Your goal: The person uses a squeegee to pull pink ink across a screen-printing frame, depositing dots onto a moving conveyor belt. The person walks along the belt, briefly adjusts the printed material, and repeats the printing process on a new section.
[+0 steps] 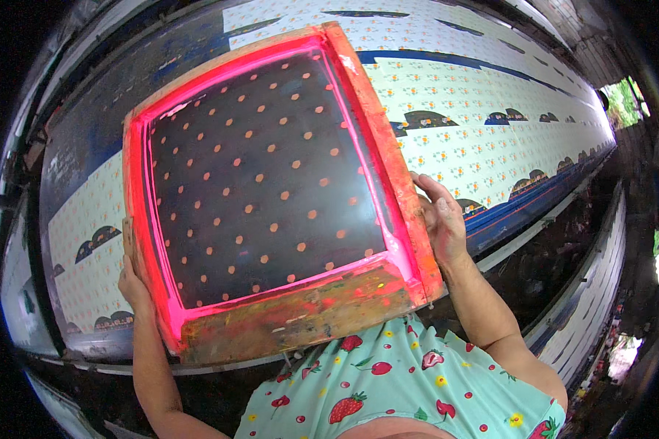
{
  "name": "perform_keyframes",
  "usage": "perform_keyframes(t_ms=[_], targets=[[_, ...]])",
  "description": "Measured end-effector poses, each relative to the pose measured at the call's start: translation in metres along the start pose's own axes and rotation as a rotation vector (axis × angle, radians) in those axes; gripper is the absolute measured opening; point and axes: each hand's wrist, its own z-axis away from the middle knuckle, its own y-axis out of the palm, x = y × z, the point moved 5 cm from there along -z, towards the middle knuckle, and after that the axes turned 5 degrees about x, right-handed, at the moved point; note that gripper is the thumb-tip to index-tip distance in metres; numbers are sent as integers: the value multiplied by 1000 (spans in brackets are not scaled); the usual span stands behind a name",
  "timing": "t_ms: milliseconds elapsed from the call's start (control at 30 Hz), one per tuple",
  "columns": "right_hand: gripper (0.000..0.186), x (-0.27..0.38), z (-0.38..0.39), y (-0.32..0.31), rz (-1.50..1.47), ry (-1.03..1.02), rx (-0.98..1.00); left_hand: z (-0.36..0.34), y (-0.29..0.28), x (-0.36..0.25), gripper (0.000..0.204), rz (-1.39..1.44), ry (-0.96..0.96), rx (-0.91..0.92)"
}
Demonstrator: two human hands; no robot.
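Note:
I hold a wooden-framed printing screen [249, 168] up above a long table, tilted in front of me. Its dark mesh carries rows of small salmon-coloured dots, and bright pink and red ink coats the inner frame, with a paint-stained lower bar. My left hand [135, 285] grips the left side near the bottom. On the right edge, around the middle to lower part, my right hand [443, 216] has its fingers curled against the wood; some fingertips are hidden behind it.
The long table [84, 172] bears pale sheets [505, 157] printed with small orange flowers, with dark cut-out shapes along them, and extends far to the right. Another long surface [589, 274] runs along the lower right. Daylight and greenery [622, 102] show through a gap at the far right.

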Motion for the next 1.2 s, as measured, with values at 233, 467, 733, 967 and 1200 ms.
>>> perform_keyframes(t_ms=[233, 467, 733, 967, 1200], targets=[[74, 4, -6, 0, -63, -140, 37, 10, 15, -31, 72, 314, -127, 184], [74, 46, -2, -3, 155, -95, 106, 24, 23, -36, 82, 615, -170, 362], [73, 36, -6, 27, 457, -60, 128, 2, 38, 0, 72, 788, -190, 378], [67, 15, -14, 25, 531, -73, 82, -6, 41, 3, 66, 756, -133, 357], [60, -4, -20, 32, 617, -140, 4, -10, 58, 13, 58, 824, -30, 413]])
